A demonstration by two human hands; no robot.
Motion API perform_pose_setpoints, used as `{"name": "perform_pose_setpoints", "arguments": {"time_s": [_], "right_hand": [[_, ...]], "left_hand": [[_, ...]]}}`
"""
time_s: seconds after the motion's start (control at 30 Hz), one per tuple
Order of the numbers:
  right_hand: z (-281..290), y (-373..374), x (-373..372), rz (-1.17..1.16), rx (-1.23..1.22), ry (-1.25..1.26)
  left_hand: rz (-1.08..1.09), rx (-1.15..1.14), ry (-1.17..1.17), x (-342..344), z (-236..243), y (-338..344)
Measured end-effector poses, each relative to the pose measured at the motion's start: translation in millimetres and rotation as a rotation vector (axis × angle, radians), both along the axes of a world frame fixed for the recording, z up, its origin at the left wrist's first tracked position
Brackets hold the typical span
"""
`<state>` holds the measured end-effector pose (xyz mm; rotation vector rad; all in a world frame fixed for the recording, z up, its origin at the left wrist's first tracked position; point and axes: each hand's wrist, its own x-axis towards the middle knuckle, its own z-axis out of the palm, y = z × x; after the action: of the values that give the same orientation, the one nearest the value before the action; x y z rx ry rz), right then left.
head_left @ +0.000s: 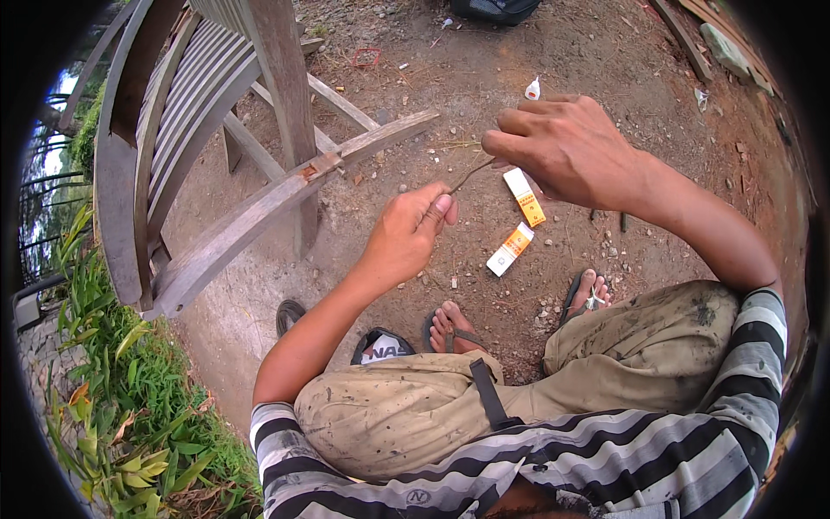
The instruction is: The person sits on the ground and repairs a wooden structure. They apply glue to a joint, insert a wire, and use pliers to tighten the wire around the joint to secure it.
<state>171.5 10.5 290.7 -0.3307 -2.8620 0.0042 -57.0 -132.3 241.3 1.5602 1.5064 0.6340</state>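
Striped shirt [622, 458] and stained trousers [389, 415] sit nearest; beyond them the hands are apart, left hand [408, 232] and right hand [566, 154] each pinching an end of a thin brown strip [471, 176] above the ground [406, 86]. It looks like handling or stretching the strip, which seems to call for steady fingertips. Below lie two orange-and-white boxes [524, 197], contents hidden; farther, a wooden chair [287, 104] and black bag [497, 9], its inside unseen.
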Motion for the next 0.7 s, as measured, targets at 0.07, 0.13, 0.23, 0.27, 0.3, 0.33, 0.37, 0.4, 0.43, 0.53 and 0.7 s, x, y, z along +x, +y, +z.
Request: {"name": "perform_pose_setpoints", "arguments": {"time_s": [0.07, 0.13, 0.23, 0.27, 0.3, 0.33, 0.37, 0.4, 0.43, 0.53, 0.7], "right_hand": [[4.0, 8.1, 0.1, -0.008, 0.082, 0.02], [1.0, 10.0, -1.2, -0.052, 0.045, -0.04], [2.6, -26.1, 2.8, 0.185, -0.254, -0.27], [14.4, -39.4, 0.0, 0.324, -0.343, -0.275], [21.0, -35.3, -3.1, 0.318, -0.339, -0.137], [24.0, -26.1, -7.4, 0.316, -0.343, -0.003], [22.3, -16.8, -10.5, 0.311, -0.345, 0.131], [12.4, -6.0, -10.9, 0.232, -0.288, 0.081], [0.1, 4.4, -7.9, 0.144, -0.216, 0.03], [-4.4, -29.5, 1.7, 0.214, -0.336, -0.268], [-0.6, 0.8, -3.9, 0.027, -0.455, 0.064]], "left_hand": [[0.026, 0.079, 0.037, -2.2, -1.2, -2.5], [0.015, 0.222, 0.102, 5.5, 12.5, -7.4], [0.088, 0.277, 0.212, -13.5, 13.2, 4.1], [0.023, 0.366, 0.22, -11.3, 10.4, 2.4], [-0.049, 0.448, 0.223, -6.5, 3.0, -1.0], [-0.117, 0.522, 0.222, -2.2, 0.1, -5.7], [-0.124, 0.535, 0.213, -0.6, 4.5, -12.1], [-0.131, 0.555, 0.201, 4.5, 19.4, -15.0], [-0.145, 0.589, 0.187, 8.2, 29.4, -13.7], [-0.082, 0.64, 0.437, -25.8, 18.8, 11.4], [-0.183, 0.683, 0.399, -7.0, -3.6, -23.2]]}}
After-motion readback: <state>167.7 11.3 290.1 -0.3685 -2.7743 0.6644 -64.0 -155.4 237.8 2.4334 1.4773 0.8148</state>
